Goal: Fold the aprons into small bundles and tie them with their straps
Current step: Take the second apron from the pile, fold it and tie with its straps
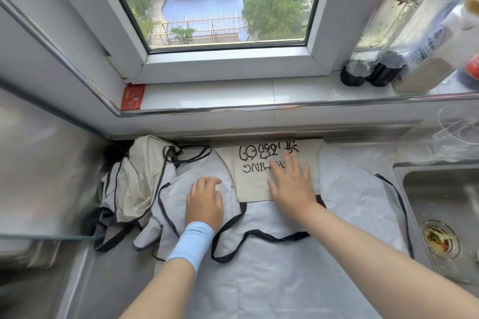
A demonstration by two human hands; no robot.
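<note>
A pale grey apron (pixel 285 261) with black trim lies spread flat on the counter below the window. Its cream bib panel (pixel 255 181) with black lettering points toward the wall. My right hand (pixel 291 184) presses flat on that panel, fingers straight and spread. My left hand (pixel 204 201), with a light blue wristband, rests on the folded-in left side of the apron, fingers bent down onto the cloth. A black strap (pixel 259 235) snakes loosely across the apron between my forearms. A second apron (pixel 132 184), cream and grey, lies crumpled at the left against the wall.
A steel sink (pixel 440 215) with a drain strainer sits at the right edge. Several bottles (pixel 383 59) stand on the window sill at the right, a red packet (pixel 132 97) at its left corner. A glass edge (pixel 46 235) juts in at the left.
</note>
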